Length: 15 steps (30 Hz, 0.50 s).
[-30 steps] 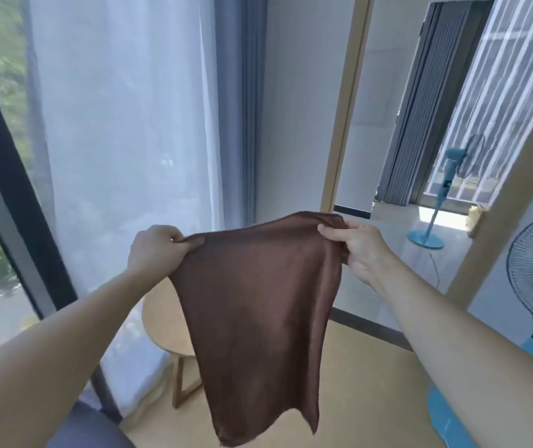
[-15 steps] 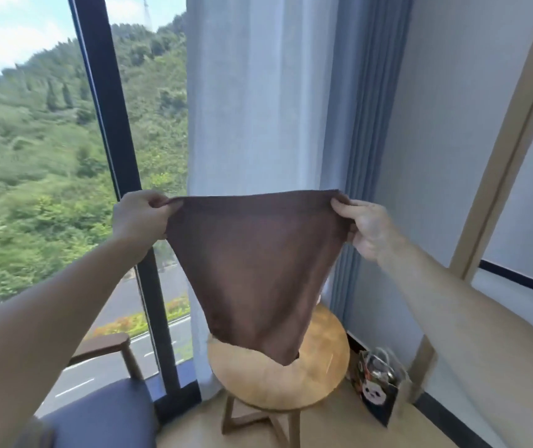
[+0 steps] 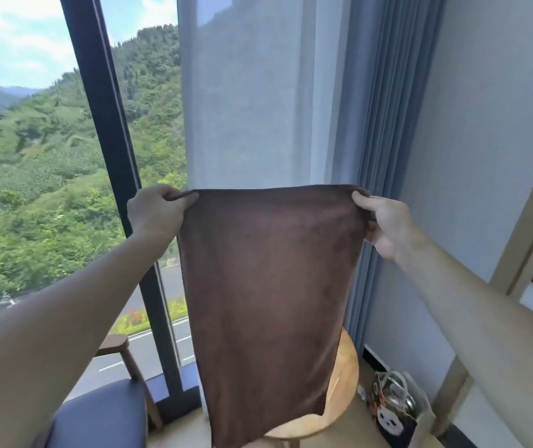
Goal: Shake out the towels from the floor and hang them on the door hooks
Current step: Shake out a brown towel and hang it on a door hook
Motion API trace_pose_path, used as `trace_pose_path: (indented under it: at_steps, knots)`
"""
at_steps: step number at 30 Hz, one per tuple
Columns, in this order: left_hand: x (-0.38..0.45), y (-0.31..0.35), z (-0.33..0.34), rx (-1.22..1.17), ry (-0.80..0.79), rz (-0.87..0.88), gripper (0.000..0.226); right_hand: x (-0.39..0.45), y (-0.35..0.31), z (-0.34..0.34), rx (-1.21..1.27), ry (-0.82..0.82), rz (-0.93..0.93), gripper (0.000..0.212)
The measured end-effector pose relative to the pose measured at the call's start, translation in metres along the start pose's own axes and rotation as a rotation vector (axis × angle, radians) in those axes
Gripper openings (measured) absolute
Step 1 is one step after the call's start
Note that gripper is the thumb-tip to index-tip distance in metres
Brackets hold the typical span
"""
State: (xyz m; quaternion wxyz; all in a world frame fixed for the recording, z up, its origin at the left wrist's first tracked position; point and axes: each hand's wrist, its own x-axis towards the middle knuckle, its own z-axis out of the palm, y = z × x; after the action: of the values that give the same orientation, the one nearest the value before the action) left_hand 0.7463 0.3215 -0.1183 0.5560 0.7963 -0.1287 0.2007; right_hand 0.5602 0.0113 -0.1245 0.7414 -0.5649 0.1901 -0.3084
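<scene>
Window corner, sheer curtain (image 3: 252,92) behind. Left hand (image 3: 157,211) and right hand (image 3: 384,224) fingers pinched closed on the brown towel's (image 3: 268,302) top corners (top edge taut); it hangs flat, in front of a round wooden stool (image 3: 339,396).

Bright daylight from window (image 3: 48,156) at left, sheer curtain (image 3: 252,101) softly backlit, towel (image 3: 268,286) face shaded, wide-angle bowing at frame edges, slight overall softness.
</scene>
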Motion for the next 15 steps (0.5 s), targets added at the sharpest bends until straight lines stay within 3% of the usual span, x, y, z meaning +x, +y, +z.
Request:
trace_pose_path:
  at_steps: [11, 15]
  knots:
    - [0.108, -0.063, 0.095, 0.089, 0.034, -0.100, 0.026, 0.146, 0.038, 0.034, -0.265, 0.008, -0.038, 0.018]
    - [0.141, -0.076, 0.109, 0.001, 0.068, -0.163, 0.018, 0.202, 0.047, 0.063, -0.295, 0.024, -0.033, 0.017]
